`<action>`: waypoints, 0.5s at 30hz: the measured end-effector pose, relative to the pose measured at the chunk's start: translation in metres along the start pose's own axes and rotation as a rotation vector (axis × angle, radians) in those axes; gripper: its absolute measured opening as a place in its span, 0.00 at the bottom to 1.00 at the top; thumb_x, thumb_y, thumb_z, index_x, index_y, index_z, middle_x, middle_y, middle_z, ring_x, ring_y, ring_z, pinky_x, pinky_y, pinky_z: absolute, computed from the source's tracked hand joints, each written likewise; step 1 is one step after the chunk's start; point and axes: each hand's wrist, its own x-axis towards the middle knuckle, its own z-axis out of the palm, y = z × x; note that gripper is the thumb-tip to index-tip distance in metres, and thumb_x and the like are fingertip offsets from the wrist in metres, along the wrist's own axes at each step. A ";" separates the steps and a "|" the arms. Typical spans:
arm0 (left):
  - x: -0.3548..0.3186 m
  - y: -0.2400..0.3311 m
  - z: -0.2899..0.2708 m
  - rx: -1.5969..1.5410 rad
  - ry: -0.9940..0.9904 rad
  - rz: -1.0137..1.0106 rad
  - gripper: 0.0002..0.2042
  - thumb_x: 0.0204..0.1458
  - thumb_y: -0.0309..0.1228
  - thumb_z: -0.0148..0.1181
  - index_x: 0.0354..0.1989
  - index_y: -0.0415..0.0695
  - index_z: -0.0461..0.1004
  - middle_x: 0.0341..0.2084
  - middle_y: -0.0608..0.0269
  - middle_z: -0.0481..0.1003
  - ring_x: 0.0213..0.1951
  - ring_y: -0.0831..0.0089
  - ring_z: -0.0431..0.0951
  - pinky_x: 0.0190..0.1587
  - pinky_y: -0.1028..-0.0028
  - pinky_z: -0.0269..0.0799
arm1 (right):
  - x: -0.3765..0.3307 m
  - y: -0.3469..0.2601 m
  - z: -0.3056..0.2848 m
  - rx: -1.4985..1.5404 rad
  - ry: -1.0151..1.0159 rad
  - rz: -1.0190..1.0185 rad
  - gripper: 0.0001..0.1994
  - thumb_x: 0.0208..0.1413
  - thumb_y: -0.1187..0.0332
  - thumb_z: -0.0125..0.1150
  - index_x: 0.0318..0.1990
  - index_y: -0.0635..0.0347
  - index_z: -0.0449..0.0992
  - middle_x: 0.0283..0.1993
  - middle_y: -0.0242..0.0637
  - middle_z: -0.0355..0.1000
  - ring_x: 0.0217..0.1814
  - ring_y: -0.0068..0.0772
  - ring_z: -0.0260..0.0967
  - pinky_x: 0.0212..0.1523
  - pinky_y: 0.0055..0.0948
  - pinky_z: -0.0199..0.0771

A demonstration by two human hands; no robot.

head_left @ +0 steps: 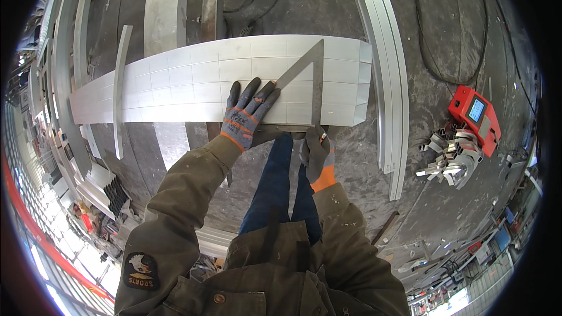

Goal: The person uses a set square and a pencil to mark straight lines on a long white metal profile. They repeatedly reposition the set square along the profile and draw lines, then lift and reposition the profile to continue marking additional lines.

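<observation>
A: So, how far along is the marking-out?

B: Mostly gridded, I'd judge. The aluminium sheet (193, 82) carries scribed lines lengthwise and crosswise over nearly its whole span. The steel triangle square (310, 76) lies on its right end, toward 1 o'clock from the hands, so that end looks like the last bit in hand.

A: Hands?

B: Left hand (249, 114), gloved, lies flat w/ fingers spread, pressing the square's slanted edge onto the sheet. Right hand (316, 152), also gloved, is curled round smth small at the sheet's near edge, by the square's base. Can't tell what; maybe a scriber.

A: Surface, room?

B: Sheet rests on a grey steel workbench (363, 158), scratched and dusty. Long aluminium profiles (386, 82) at 3 o'clock, just beside the sheet. Red welder unit (475, 118) further right, w/ a heap of short profile offcuts (448, 161) touching it. Black cables (433, 52) at 1 o'clock. More profiles (64, 70) stacked at 9 o'clock.
</observation>
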 end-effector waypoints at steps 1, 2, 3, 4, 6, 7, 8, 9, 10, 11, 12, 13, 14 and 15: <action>0.000 0.000 0.000 0.000 -0.008 -0.002 0.53 0.44 0.72 0.66 0.78 0.59 0.60 0.78 0.69 0.58 0.80 0.60 0.51 0.81 0.41 0.38 | -0.001 -0.001 0.001 -0.009 0.002 -0.007 0.08 0.71 0.61 0.60 0.46 0.56 0.78 0.25 0.26 0.72 0.13 0.16 0.54 0.13 0.22 0.49; 0.000 0.000 0.000 0.002 -0.010 -0.002 0.53 0.44 0.72 0.66 0.78 0.60 0.60 0.78 0.69 0.58 0.80 0.60 0.51 0.81 0.41 0.38 | -0.001 -0.002 0.002 -0.027 -0.005 -0.015 0.09 0.72 0.60 0.60 0.44 0.55 0.76 0.22 0.25 0.67 0.13 0.16 0.52 0.13 0.22 0.48; 0.000 0.000 0.000 0.003 -0.013 -0.001 0.53 0.44 0.72 0.65 0.78 0.60 0.60 0.78 0.69 0.58 0.80 0.60 0.51 0.81 0.41 0.37 | -0.001 -0.003 0.002 -0.044 -0.012 -0.023 0.10 0.73 0.59 0.59 0.42 0.54 0.75 0.18 0.24 0.62 0.12 0.16 0.51 0.13 0.23 0.46; 0.000 0.000 0.000 0.005 -0.016 -0.001 0.53 0.44 0.72 0.65 0.78 0.60 0.60 0.78 0.69 0.58 0.80 0.60 0.51 0.81 0.41 0.37 | -0.001 -0.003 0.002 -0.047 -0.034 -0.029 0.11 0.74 0.58 0.59 0.40 0.53 0.74 0.15 0.23 0.57 0.12 0.16 0.49 0.14 0.23 0.44; 0.000 0.000 -0.001 0.008 -0.012 0.003 0.52 0.45 0.72 0.65 0.78 0.60 0.60 0.78 0.70 0.57 0.80 0.60 0.51 0.81 0.40 0.37 | 0.000 -0.003 0.002 -0.057 -0.036 -0.045 0.10 0.74 0.58 0.58 0.40 0.52 0.74 0.15 0.22 0.57 0.12 0.16 0.49 0.14 0.23 0.44; 0.000 0.000 -0.001 0.008 -0.010 0.005 0.52 0.45 0.72 0.65 0.78 0.59 0.60 0.78 0.70 0.57 0.80 0.60 0.51 0.81 0.40 0.37 | 0.000 -0.003 0.002 -0.053 -0.057 -0.057 0.10 0.74 0.59 0.58 0.40 0.52 0.74 0.15 0.22 0.57 0.12 0.16 0.49 0.14 0.23 0.44; 0.001 0.000 -0.001 0.007 -0.006 0.008 0.52 0.46 0.72 0.65 0.78 0.59 0.60 0.78 0.70 0.57 0.80 0.60 0.50 0.81 0.40 0.37 | 0.000 -0.003 0.002 -0.050 -0.045 -0.044 0.10 0.74 0.59 0.58 0.41 0.52 0.74 0.15 0.22 0.57 0.12 0.16 0.49 0.14 0.23 0.44; 0.001 0.001 -0.001 0.005 -0.002 0.010 0.52 0.46 0.72 0.65 0.78 0.59 0.60 0.78 0.70 0.57 0.80 0.60 0.50 0.81 0.40 0.37 | 0.000 -0.003 0.001 -0.045 -0.044 -0.037 0.10 0.74 0.59 0.58 0.41 0.52 0.75 0.15 0.22 0.57 0.12 0.16 0.49 0.14 0.24 0.44; 0.001 0.001 -0.001 0.003 0.002 0.012 0.51 0.46 0.72 0.64 0.78 0.59 0.60 0.78 0.70 0.57 0.80 0.60 0.50 0.81 0.41 0.37 | 0.000 -0.003 0.001 -0.037 -0.054 -0.033 0.10 0.74 0.59 0.58 0.41 0.53 0.75 0.15 0.22 0.57 0.12 0.16 0.49 0.14 0.24 0.44; 0.001 0.001 -0.002 0.004 -0.004 0.011 0.51 0.46 0.72 0.64 0.78 0.60 0.60 0.79 0.70 0.57 0.80 0.60 0.50 0.81 0.41 0.37 | 0.000 -0.004 0.000 -0.037 -0.056 -0.022 0.09 0.73 0.60 0.58 0.42 0.54 0.76 0.21 0.24 0.64 0.14 0.15 0.51 0.14 0.23 0.47; 0.001 0.001 -0.002 0.004 -0.009 0.009 0.51 0.46 0.72 0.64 0.78 0.60 0.60 0.79 0.70 0.57 0.80 0.60 0.50 0.81 0.41 0.37 | -0.001 -0.004 0.000 -0.035 -0.068 -0.014 0.09 0.73 0.60 0.58 0.43 0.55 0.76 0.27 0.27 0.70 0.15 0.15 0.53 0.15 0.22 0.49; 0.001 0.001 -0.002 0.005 -0.014 0.008 0.51 0.46 0.72 0.64 0.78 0.60 0.60 0.79 0.70 0.57 0.80 0.60 0.50 0.81 0.41 0.37 | -0.001 -0.005 -0.001 -0.057 -0.044 0.023 0.09 0.73 0.61 0.58 0.45 0.56 0.77 0.33 0.29 0.77 0.16 0.14 0.55 0.15 0.21 0.52; 0.001 0.001 -0.002 0.006 -0.014 0.008 0.51 0.46 0.72 0.64 0.78 0.60 0.60 0.79 0.70 0.57 0.80 0.60 0.50 0.81 0.41 0.37 | -0.002 -0.006 -0.002 -0.048 -0.067 -0.015 0.09 0.73 0.61 0.58 0.44 0.56 0.77 0.33 0.29 0.77 0.16 0.14 0.55 0.15 0.21 0.52; 0.000 0.001 -0.002 0.007 -0.013 0.007 0.52 0.46 0.72 0.64 0.78 0.60 0.60 0.79 0.70 0.57 0.80 0.60 0.50 0.81 0.41 0.37 | -0.004 -0.007 -0.004 -0.063 -0.054 -0.022 0.09 0.73 0.61 0.58 0.44 0.56 0.77 0.33 0.29 0.77 0.17 0.14 0.55 0.15 0.21 0.52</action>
